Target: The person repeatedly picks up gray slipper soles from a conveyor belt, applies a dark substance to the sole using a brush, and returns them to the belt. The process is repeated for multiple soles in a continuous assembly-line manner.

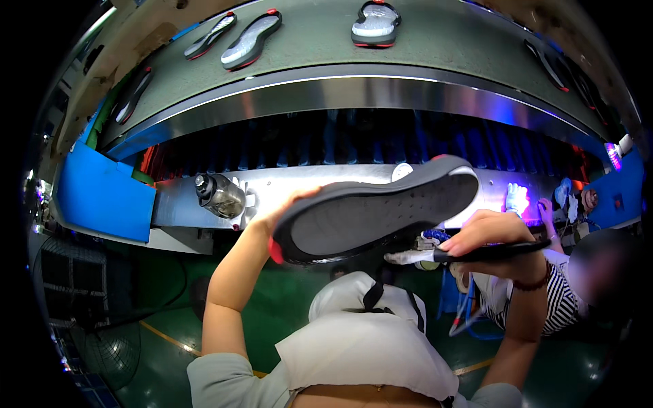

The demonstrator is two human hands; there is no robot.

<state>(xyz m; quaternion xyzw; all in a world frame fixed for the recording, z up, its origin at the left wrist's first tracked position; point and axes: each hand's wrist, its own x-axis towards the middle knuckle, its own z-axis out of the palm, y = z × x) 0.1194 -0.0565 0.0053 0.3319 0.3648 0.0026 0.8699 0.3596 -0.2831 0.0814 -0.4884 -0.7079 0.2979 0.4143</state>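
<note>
Your left hand (283,207) grips one black-and-grey, red-tipped shoe sole (381,214) at the centre, its fingers partly hidden. Your right hand (486,236), toward three o'clock, closes around one black-handled, white-tipped brush (443,256).

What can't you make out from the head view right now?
All in the head view:
- Left hand: fingers mostly hidden behind the held sole.
- Held sole's far side: turned away from the camera.
- Rightmost sole: detail lost in shadow.
- Co-worker's head: blurred.
</note>
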